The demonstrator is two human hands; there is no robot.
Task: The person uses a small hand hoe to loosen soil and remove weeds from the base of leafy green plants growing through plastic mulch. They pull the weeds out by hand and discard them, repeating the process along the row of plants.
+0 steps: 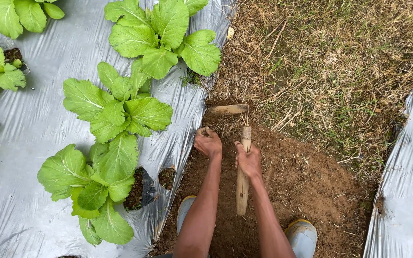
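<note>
While the right hand [248, 161] was wrapped around the wooden handle [242, 184] of a short hoe, the left hand [208, 143] sat just beside it, curled into a narrow fist with its fingers pressed down at the soil; whether it gripped a tuft of weed or root there could not be told. The handle ran back from the right hand between the two forearms, toward the person's body, and ahead of the hand it met the flat, earth-caked blade [229, 109], which lay crosswise beyond the knuckles of both hands, at the edge where dry grass [331, 62] began. Loose brown soil [307, 186] spread under and to the right of the hands. Directly left of the left hand lay the crumpled edge of silver plastic mulch [39, 124], from which broad-leaved green vegetable plants [115, 114] grew, the nearest leaves close to that hand. Behind the hands, two grey rubber boots [302, 236] stood either side of the arms. Another strip of silver mulch [407, 167] lay well to the right.
</note>
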